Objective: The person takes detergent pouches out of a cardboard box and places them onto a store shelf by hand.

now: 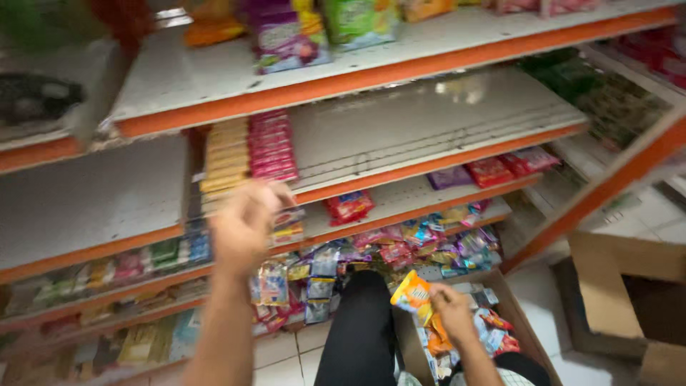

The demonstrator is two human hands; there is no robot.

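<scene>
Your left hand (pixel 246 225) is up at the front edge of the third shelf (pixel 400 196), fingers curled around a small snack packet (pixel 288 225) (it's blurry, so all I can tell is the wrapper is red and yellow). That packet sits just right of the stacked yellow and pink packs (pixel 250 150) at the left end of the shelf above. Your right hand (pixel 451 309) is down low over the open cardboard box (pixel 525 325) by your knee, pinching an orange-yellow sachet (pixel 413 293) between thumb and fingers, lifted just above the box's left rim. The box is full of mixed colourful sachets. Between your two hands there's a lower shelf with a messy pile of snack bags (pixel 421 243) spilling along its front edge. A second, flattened cardboard box (pixel 614 286) lies on the tiled floor at the right, near the orange shelf upright (pixel 607 182). Top shelf has purple and green bags (pixel 321 28) near its front edge
</scene>
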